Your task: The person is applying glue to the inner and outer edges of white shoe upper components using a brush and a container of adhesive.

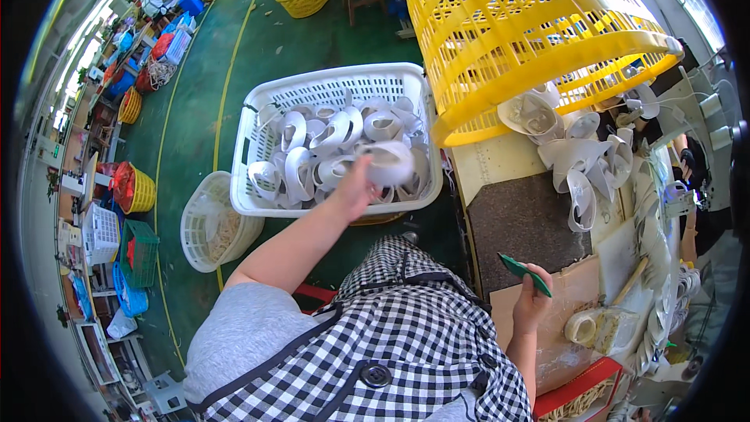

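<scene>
My left hand [359,187] reaches over a white slatted basket [336,74] and grips a white shoe upper [393,162], which is blurred by motion. Beneath it, the basket holds several more curved white uppers [298,173]. At the workbench, my right hand [533,297] is closed around a flat green tool with a dark pointed tip [522,272]. I cannot make out its exact kind. Further up the bench lies a loose pile of white uppers [574,158], spilling out below a tipped yellow basket [469,47].
A dark mat [531,219] covers part of the bench. A clear plastic tub [598,330] and a red box of pale strips [582,391] sit near my right forearm. A pale round bin [211,223] stands left of the white basket. Another person's arm [689,238] shows at far right.
</scene>
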Motion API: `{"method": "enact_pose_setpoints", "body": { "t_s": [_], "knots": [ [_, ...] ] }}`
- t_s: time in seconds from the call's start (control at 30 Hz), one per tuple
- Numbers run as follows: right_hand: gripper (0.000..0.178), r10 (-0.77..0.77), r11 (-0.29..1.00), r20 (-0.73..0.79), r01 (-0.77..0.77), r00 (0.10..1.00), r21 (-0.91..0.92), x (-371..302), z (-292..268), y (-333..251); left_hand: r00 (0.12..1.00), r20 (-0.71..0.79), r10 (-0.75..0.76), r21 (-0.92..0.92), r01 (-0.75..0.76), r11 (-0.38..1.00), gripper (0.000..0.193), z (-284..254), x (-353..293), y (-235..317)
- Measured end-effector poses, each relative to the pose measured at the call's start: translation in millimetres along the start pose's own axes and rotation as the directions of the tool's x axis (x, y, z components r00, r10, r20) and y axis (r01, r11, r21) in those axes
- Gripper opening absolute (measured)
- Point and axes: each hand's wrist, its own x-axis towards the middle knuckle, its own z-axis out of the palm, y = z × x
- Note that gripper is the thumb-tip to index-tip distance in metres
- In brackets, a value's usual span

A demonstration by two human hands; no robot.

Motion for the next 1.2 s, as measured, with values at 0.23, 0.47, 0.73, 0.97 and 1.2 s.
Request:
{"method": "enact_pose_setpoints", "body": {
  "t_s": [0.23,0.47,0.73,0.97,1.2],
  "knots": [
    [0.02,0.024,0.996,-0.013,-0.025,1.0,-0.087,20,21,7,0.844,-0.533,-0.065,0.244,0.227,0.943,0.08,-136,174,-46],
    [0.016,-0.025,0.891,-0.22,-0.079,0.975,-0.447,71,-50,5,0.746,-0.664,-0.051,0.305,0.332,0.892,0.058,-126,139,-23],
    [0.017,-0.249,0.361,-0.159,-0.061,0.955,-0.93,134,-59,52,0.795,-0.41,0.447,0.705,-0.035,0.708,0.058,-65,88,-28],
    [0.018,0.187,0.977,-0.336,-0.21,0.923,-0.033,112,-41,8,0.903,0.413,-0.119,0.564,-0.151,0.812,0.031,99,11,-29],
    [0.035,0.32,0.557,0.012,-0.198,0.947,0.807,30,-24,-18,0.422,0.711,-0.562,0.462,0.321,0.826,0.041,220,-23,-63]
  ]
}}
